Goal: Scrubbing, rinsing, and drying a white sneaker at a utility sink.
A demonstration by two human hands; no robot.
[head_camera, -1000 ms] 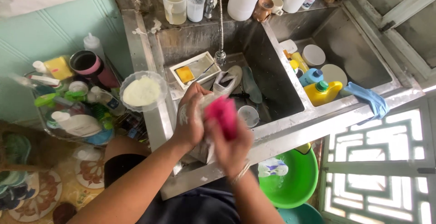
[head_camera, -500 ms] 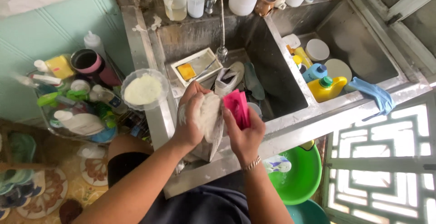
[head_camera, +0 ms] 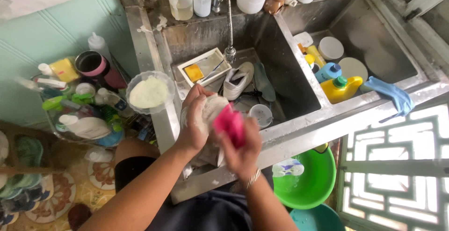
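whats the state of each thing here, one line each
left hand: gripping the soapy white shoe over the sink rim
right hand: holding the pink scrub brush against that shoe
second white shoe: lying in the steel sink basin
hanging spray hose: no water seen running
clear plastic bowl of white powder: uncovered, on the sink edge
yellow detergent bottle: capped
green plastic basin: on the floor, wet inside

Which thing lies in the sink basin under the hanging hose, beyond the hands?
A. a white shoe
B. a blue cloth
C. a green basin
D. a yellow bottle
A: the white shoe lies on the floor of the left sink basin near the hose head, beside a dark insole.
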